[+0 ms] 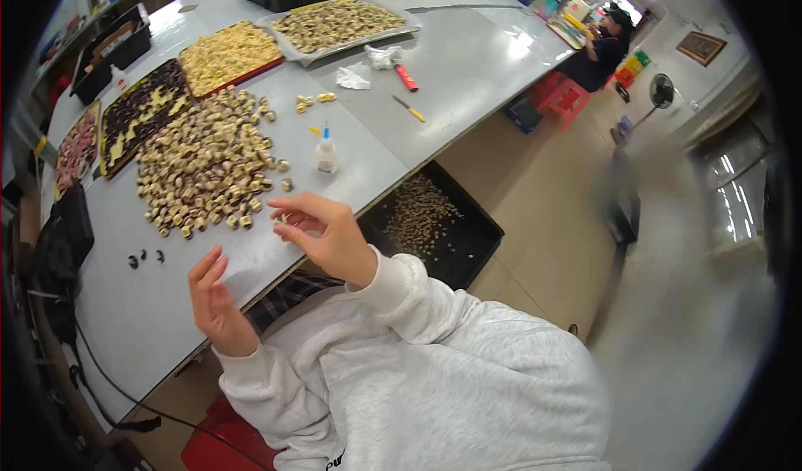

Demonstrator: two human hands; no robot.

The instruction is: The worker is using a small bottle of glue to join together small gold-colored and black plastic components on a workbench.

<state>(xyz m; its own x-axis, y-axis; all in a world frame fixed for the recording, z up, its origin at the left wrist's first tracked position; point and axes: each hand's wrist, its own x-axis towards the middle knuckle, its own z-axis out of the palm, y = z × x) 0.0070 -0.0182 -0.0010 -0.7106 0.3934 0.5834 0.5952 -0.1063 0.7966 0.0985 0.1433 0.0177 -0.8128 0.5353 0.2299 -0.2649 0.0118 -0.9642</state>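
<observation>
My right hand (326, 233) is above the table's near edge, thumb and fingers curled toward each other in a pinch. Something small and pale seems to sit between the fingertips, too small to name. Beside it, lower left, my left hand (219, 304) is raised with its fingers extended and slightly bent, holding nothing I can see. Just beyond both hands spreads a loose pile of small gold-and-dark-brown pieces (205, 162). A small clear squeeze bottle with a blue tip (326, 155) stands to the right of the pile.
Trays of gold pieces (230, 53), mixed pieces (338, 24) and dark pieces (146, 112) line the far side. A yellow-handled knife (409, 109) and a red-handled tool (405, 76) lie rightward. A black tray (476, 249) sits below the table edge. Another person (606, 45) sits far right.
</observation>
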